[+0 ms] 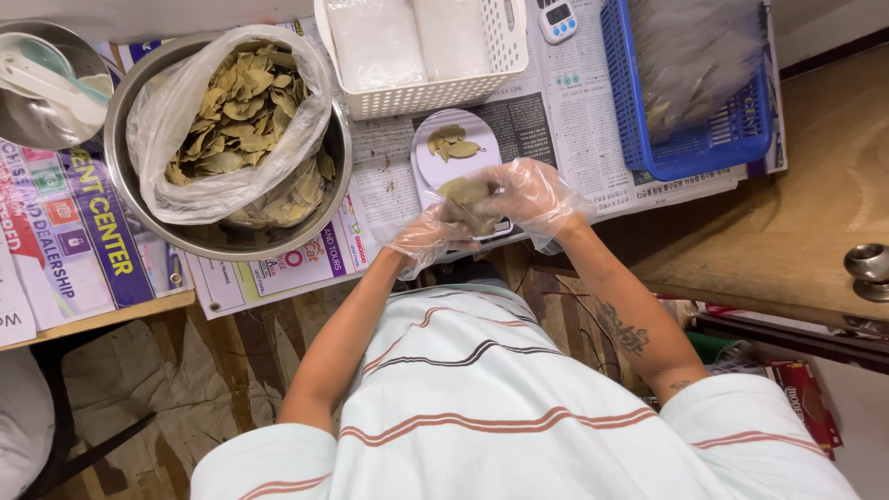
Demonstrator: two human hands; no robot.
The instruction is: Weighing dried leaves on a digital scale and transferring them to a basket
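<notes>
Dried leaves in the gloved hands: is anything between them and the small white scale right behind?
Nothing visible. The left hand and right hand hold a bunch of dried leaves directly over the near edge of the white scale, whose platform carries only a few leaves.

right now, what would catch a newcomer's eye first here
First, the steel bowl at upper left, lined with a clear plastic bag heaped with dried bay leaves. In the middle, the left hand and right hand, both in thin clear gloves, hold a small bunch of leaves over a white kitchen scale bearing a few more. A blue basket sits at upper right.
</notes>
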